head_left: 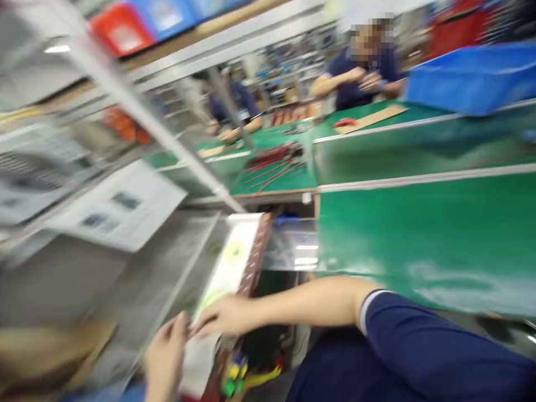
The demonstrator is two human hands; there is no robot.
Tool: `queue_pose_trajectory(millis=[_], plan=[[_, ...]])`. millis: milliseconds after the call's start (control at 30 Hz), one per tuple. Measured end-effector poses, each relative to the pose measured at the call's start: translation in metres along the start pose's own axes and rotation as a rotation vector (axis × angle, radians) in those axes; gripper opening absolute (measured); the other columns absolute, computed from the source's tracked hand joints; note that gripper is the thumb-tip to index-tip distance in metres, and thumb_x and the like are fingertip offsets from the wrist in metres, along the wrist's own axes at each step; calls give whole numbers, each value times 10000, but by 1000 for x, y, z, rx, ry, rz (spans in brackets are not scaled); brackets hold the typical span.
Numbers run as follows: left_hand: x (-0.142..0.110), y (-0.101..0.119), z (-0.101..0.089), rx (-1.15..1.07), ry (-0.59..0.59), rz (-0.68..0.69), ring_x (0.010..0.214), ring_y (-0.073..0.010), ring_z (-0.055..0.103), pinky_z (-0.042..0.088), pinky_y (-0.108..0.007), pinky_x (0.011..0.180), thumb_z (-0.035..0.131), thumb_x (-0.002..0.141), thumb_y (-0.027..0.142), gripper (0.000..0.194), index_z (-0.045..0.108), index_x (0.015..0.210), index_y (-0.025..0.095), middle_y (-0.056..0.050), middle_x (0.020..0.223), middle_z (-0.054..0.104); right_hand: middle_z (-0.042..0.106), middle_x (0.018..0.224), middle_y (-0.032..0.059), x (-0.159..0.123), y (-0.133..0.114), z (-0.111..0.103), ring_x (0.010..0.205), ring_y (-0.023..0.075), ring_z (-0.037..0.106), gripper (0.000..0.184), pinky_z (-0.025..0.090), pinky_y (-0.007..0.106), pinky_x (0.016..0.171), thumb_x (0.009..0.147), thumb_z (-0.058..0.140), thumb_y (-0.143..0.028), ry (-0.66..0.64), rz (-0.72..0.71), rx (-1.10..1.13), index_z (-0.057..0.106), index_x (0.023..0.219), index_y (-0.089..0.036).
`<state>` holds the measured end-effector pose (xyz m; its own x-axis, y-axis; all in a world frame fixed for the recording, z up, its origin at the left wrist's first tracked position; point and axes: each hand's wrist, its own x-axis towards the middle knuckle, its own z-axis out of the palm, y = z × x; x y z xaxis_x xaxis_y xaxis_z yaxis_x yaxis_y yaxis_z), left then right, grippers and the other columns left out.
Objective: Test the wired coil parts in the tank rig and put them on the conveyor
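Green-topped workbench [419, 240] at right. White packaged strip [230, 262], brown-edged, blurred, tilted between hands. Right hand [226, 315] fingers extended, at strip's lower end; left hand [165, 357] just beside, curled; pinch unclear for both.

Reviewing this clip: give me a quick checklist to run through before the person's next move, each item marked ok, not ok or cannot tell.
1. Right hand on the white-and-green printed packet: ok, fingers at its lower end.
2. Left hand gripping that packet: cannot tell, blurred.
3. Packet's print readable: not ok, blurred.
4. Co-worker in a navy shirt apart from the person's hands: ok, across the green bench.
5. Small yellow and green parts clear of the hands: ok.
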<state>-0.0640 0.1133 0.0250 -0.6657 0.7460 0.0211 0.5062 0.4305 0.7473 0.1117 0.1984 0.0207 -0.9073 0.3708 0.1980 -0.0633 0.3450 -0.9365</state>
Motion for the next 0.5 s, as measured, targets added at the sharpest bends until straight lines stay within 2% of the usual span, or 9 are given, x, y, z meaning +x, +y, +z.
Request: queue_pose_trajectory(millis=[67,133,233,300,367,433,500], plan=[[-37,-20,-26,-208,52,-83,671,-203,623,514,-319,595,649,726,749,630,680,948,160,-57,781,693,757,913,-16,13,3,22,890,141,672,102,480,198,805,887,669,-218,71,-35,-4,746,828,-188],[-67,-24,-33,-330,46,-20,682,-184,617,515,-310,629,657,753,705,601,670,980,149,-88,848,706,745,888,44,20,10,24,837,142,647,91,458,220,782,882,677,-181,59,-113,-73,755,891,-136],[-98,-16,-36,-176,39,155,759,-186,632,524,-324,735,629,868,543,417,675,1051,171,-93,934,714,699,789,51,21,16,20,764,141,595,101,418,240,735,880,668,-160,-66,-224,-245,759,889,-118],[-109,-11,-40,5,21,320,818,-197,644,517,-333,800,638,888,439,286,695,1024,195,-83,965,716,677,760,46,17,14,20,778,156,583,102,394,270,754,880,665,-167,-133,-267,-367,759,878,-129],[-111,-10,-42,150,-42,450,827,-197,652,509,-320,797,622,903,369,187,710,946,210,-66,936,721,674,780,53,11,9,22,826,181,584,117,371,306,783,895,653,-192,-189,-283,-476,759,890,-145],[-106,-12,-41,232,-119,482,765,-189,650,501,-299,723,589,914,337,172,704,870,217,-45,847,719,679,829,70,7,4,23,869,202,581,141,354,334,804,919,626,-207,-244,-288,-568,754,913,-151],[-100,-14,-37,288,-165,451,675,-179,623,478,-290,645,586,900,331,172,692,826,217,-27,767,704,682,875,87,3,2,22,893,215,577,156,345,349,818,938,602,-211,-284,-289,-628,744,933,-145]])
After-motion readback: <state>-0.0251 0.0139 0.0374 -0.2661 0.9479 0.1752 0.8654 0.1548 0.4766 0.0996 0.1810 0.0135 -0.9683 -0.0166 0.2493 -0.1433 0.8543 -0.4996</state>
